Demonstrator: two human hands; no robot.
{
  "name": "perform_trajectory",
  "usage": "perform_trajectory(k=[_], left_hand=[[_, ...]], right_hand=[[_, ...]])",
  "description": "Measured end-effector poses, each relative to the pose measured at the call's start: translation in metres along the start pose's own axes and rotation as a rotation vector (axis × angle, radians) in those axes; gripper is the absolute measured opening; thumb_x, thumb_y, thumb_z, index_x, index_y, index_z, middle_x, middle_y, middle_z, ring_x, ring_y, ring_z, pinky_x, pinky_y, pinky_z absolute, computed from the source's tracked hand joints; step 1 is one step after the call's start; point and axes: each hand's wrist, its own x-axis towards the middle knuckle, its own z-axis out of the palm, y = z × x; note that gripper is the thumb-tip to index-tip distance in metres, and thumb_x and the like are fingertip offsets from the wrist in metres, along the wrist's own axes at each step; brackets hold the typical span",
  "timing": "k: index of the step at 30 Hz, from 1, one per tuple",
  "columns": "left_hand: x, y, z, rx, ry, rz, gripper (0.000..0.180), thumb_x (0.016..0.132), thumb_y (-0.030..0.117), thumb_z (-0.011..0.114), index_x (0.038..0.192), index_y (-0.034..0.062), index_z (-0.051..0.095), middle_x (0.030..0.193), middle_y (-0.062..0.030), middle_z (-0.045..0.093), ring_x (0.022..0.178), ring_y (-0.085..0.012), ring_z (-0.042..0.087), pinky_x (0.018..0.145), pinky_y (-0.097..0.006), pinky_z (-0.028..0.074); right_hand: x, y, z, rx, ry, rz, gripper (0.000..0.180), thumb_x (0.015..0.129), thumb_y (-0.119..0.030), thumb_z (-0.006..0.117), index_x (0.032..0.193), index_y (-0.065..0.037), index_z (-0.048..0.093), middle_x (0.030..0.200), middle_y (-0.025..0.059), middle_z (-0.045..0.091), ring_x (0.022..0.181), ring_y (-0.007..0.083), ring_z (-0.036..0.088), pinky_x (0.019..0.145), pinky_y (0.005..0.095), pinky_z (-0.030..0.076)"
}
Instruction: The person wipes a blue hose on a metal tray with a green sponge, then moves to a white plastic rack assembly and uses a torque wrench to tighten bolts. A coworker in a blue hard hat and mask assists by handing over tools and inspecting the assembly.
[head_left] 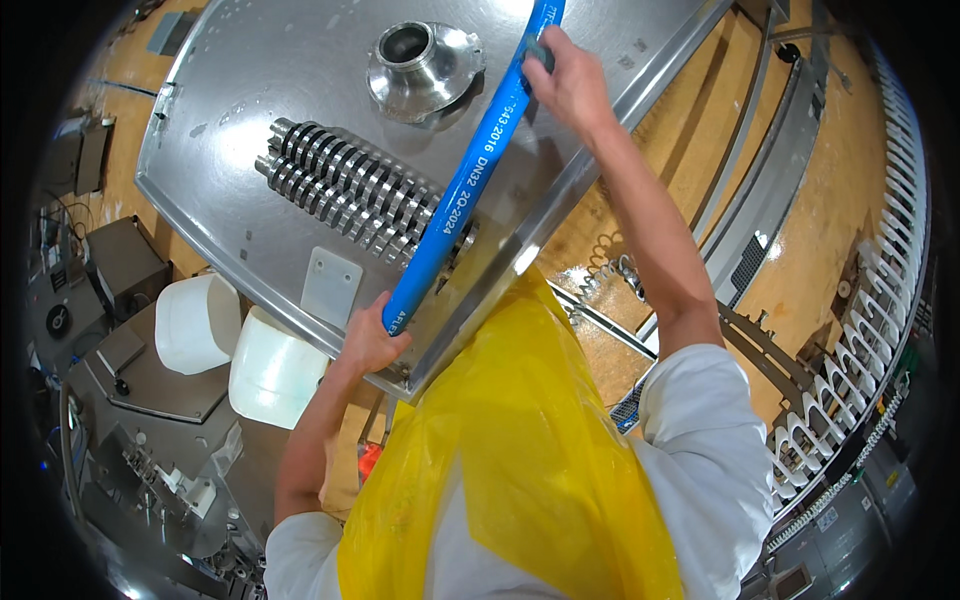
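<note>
A blue hose (465, 190) runs slantwise over the metal table (230, 60), from its front edge up past the top of the picture. My left hand (372, 340) is closed around the hose's lower end at the table's near corner. Farther up, my right hand (570, 85) is closed on a grey-green scouring pad (541, 55), which rests against the hose. Left of the hose lie two ribbed metal shafts (340, 185), their right ends partly hidden behind it. A flanged metal funnel (425, 75) stands beyond them. Near my left hand lies a white plate with holes (332, 285).
Two white tubs (275, 370) stand left of the table, beside grey machinery (150, 370). A raised rim (620, 115) edges the table. To the right are metal rails (770, 170) over a tan floor (700, 110), and a curved conveyor with white loops (860, 340).
</note>
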Motion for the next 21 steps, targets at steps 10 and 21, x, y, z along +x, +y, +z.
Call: perform_trajectory(k=[10,21], left_hand=[[-0.002,0.013,-0.007,0.027,0.050,0.017,0.050,0.080,0.024,0.078,0.125,0.0056,0.065,0.087,-0.0269,0.072,0.086,-0.0489,0.072,0.079,-0.054,0.055],[0.033,0.035,-0.021,-0.039,0.363,0.300,0.075,0.085,0.049,0.089,0.136,0.0037,0.059,0.113,-0.0243,0.075,0.107,-0.0452,0.074,0.091,-0.050,0.058]], right_hand=[[0.095,0.057,0.002,-0.121,0.209,0.360,0.036,0.095,-0.031,0.073,0.105,0.003,0.068,0.080,0.0173,0.076,0.074,0.0276,0.076,0.070,0.0405,0.058],[-0.207,0.016,-0.046,0.414,0.093,0.583,0.027,0.104,-0.025,0.075,0.109,0.000,0.066,0.084,0.0048,0.069,0.068,0.0113,0.065,0.061,0.0280,0.051]])
